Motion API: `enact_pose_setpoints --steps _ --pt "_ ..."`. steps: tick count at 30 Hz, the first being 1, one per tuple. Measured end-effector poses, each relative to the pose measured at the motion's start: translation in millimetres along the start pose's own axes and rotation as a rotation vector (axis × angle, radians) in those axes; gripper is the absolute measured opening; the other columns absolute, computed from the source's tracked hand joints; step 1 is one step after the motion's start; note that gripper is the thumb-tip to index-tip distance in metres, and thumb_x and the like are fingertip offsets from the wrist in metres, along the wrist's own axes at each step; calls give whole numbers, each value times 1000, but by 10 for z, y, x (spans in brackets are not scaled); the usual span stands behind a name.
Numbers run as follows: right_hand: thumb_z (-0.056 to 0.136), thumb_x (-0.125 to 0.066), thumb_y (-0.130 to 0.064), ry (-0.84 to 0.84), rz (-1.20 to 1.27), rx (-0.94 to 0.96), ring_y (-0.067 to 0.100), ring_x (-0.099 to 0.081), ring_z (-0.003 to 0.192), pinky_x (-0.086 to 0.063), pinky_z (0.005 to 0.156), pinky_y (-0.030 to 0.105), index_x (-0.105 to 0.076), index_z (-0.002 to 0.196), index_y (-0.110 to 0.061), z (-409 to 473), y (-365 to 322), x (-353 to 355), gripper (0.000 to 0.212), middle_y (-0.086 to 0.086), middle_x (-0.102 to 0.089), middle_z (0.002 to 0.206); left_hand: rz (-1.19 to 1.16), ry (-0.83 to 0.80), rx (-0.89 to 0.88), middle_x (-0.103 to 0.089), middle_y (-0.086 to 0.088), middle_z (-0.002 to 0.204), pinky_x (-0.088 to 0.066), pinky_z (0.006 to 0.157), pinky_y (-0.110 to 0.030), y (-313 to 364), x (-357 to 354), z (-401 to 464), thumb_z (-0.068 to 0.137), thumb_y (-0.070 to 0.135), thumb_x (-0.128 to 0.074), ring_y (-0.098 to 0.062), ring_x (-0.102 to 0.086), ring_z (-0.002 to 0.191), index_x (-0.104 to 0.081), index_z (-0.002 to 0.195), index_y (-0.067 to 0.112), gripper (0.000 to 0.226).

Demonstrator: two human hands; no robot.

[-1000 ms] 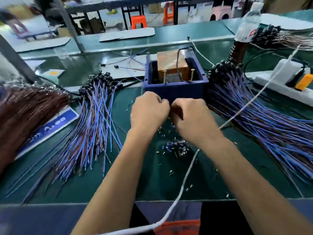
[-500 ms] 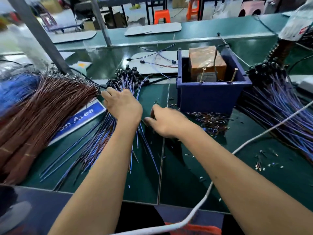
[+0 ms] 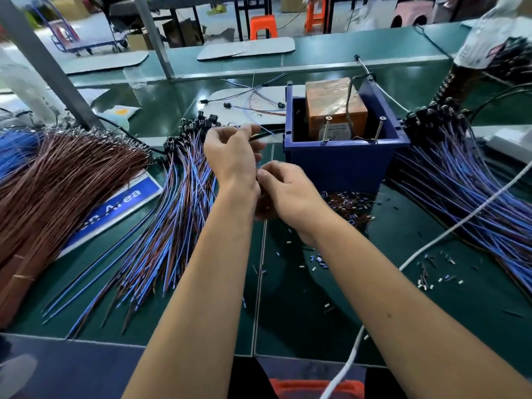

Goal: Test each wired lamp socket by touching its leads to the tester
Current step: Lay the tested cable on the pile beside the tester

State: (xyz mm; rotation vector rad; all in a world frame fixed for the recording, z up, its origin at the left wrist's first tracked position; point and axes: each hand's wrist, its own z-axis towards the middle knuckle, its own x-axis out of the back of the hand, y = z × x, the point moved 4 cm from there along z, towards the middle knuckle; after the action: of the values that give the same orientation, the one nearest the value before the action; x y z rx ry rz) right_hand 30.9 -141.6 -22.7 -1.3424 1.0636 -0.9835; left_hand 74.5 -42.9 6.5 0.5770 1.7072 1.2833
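On the green worktop [image 3: 201, 321] we log two piles of wired lamp sockets, one fanned at left [image 3: 172, 214] and one at right [image 3: 466, 185], flanking one blue tester box [image 3: 342, 165] with two upright screws. Our left hand [image 3: 233, 156] pinches a socket's leads above the left pile; our right hand [image 3: 285, 191], fingers curled, grips the same wires just beside the box. One brown wire bundle [image 3: 57, 180] crowds the left edge, one white cord [image 3: 431, 240] crosses at right, and bare mat lies toward the near edge.

Even, fairly bright overhead light, cool cast. Soft sheen on the green bench mat [image 3: 178, 96], no hard glare. Short soft shadows under the forearms and beside the blue box [image 3: 342, 165]. Wide-angle bending at edges: grey post [image 3: 43, 61] leans. Background floor and orange stools [image 3: 262, 25] blurred; bottle [image 3: 486, 38] top right smeared.
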Motion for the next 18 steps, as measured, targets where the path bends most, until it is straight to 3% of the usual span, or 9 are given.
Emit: enact_pose_setpoints --steps 4,6,9,14,16,18 --pt "111 -45 -13 -56 -13 29 9 -36 41 -29 40 19 -64 98 -11 -129 -88 230 23 5 -54 61 -208 -136 146 -69 -2 75 -37 43 -19 184 -110 12 98 11 -57 -9 -54 50 -56 104 8 6" --pt "111 -46 -12 -69 -119 82 6 -34 42 -28 42 17 -67 98 -8 -206 -128 393 25 6 -52 61 -341 -146 228 -68 -2 78 -35 42 -18 281 -95 80 103 19 -53 -9 -52 50 -55 111 10 13" --pt "110 -47 -10 -95 -282 124 7 -38 45 -32 46 16 -68 98 -5 -322 -143 668 25 5 -56 61 -418 -98 337 -66 -1 80 -28 40 -14 361 -2 182 107 28 -47 -6 -49 51 -57 121 10 25" --pt "106 -58 -24 -95 -510 145 13 -60 59 -50 57 28 -75 93 -19 -388 -153 898 22 2 -73 75 -377 -129 405 -58 8 55 -14 35 -14 350 0 101 112 34 -41 -3 -30 33 -57 90 14 34" --pt "104 -62 -34 -37 -507 182 14 -65 63 -56 61 33 -72 103 -22 -375 -179 847 16 2 -73 82 -255 -179 395 -54 9 53 -14 35 -14 318 -58 -9 112 39 -37 -2 -28 34 -57 86 16 40" --pt "100 -64 -46 9 -546 213 10 -65 69 -57 66 32 -65 124 -26 -343 -187 756 32 -2 -70 90 -155 -255 401 -52 6 58 -16 35 -15 281 -137 -148 112 45 -32 -4 -28 38 -56 84 16 47"
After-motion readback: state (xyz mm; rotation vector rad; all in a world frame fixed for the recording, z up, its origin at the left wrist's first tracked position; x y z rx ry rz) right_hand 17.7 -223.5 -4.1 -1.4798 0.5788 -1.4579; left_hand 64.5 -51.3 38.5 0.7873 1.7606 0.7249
